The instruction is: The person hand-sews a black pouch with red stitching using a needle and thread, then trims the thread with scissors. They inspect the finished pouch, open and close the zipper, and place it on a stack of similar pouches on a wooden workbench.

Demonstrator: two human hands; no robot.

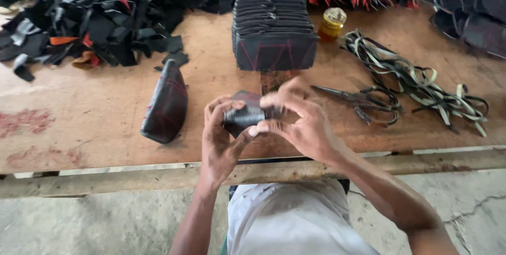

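Both my hands hold one small black piece (243, 116) with red stitching, just above the front edge of the wooden table (95, 118). My left hand (221, 136) grips its left and lower side. My right hand (298, 120) pinches its right end with thumb and fingers. Straight behind the piece stands a tall stack of similar black pieces (273, 25) with red stitch lines. A finished curved black piece (166, 102) lies on the table to the left of my hands.
Black scissors (363, 101) lie right of my hands, beside a tangle of black and pale straps (421, 83). A small yellow jar (332, 23) stands by the stack. Heaps of black, red and orange scraps (89, 17) fill the back left, dark pieces (469, 2) the back right.
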